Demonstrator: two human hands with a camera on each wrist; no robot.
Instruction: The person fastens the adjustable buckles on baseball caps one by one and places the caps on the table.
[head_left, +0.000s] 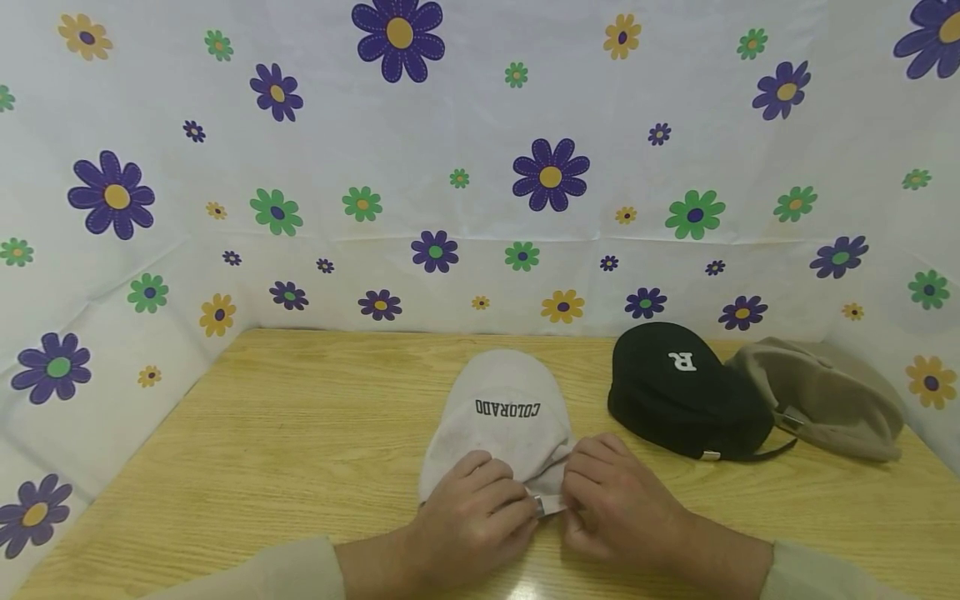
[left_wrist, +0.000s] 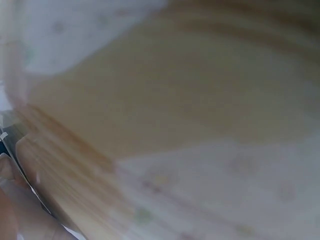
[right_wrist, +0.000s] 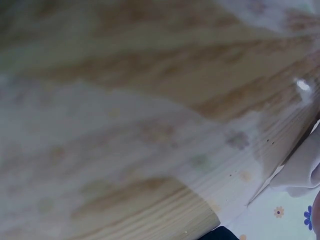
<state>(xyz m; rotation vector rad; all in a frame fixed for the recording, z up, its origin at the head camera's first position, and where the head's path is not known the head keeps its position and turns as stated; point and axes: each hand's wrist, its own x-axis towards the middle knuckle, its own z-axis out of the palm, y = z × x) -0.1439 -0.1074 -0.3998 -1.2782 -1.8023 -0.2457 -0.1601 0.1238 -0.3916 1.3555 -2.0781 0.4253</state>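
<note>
In the head view a light grey baseball cap [head_left: 495,383] lies on the wooden table, its COLORADO lettering upside down to me. My left hand [head_left: 480,517] grips the near edge of the cap, fingers curled over it beside a small metal buckle [head_left: 538,505]. With curled fingers my right hand [head_left: 618,500] pinches the cap's strap and edge just right of that buckle. The fingertips of both hands are partly hidden. In the right wrist view a piece of the pale cap [right_wrist: 300,167] shows at the right edge. Blur fills most of the left wrist view.
A black cap [head_left: 675,400] with a white R stands right of my right hand, its strap trailing on the table [head_left: 300,433]. Behind and against it rests a brown cap [head_left: 832,392]. A flower-printed white cloth [head_left: 465,117] walls the back and sides.
</note>
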